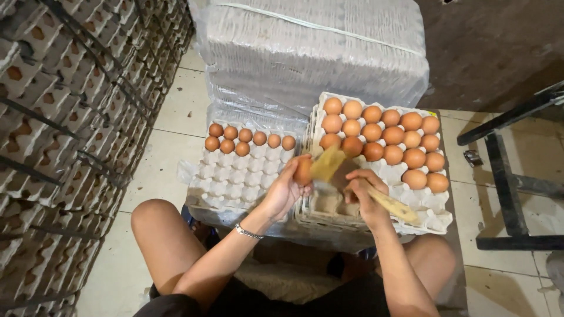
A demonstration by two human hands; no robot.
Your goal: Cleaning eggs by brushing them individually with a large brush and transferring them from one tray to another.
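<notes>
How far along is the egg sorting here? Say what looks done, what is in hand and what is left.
Done: ten eggs fill the far rows of the left tray. In hand: the left hand holds one egg while the right hand works a brush against it. Left: about twenty eggs sit on the right tray, and most left-tray cups are bare.

Beyond our hands we see a plastic-wrapped bale of grey pulp egg trays (pixel 317 53); leftward, stacked empty trays behind dark metal bars (pixel 64 135); rightward, a black metal frame (pixel 505 176).
</notes>
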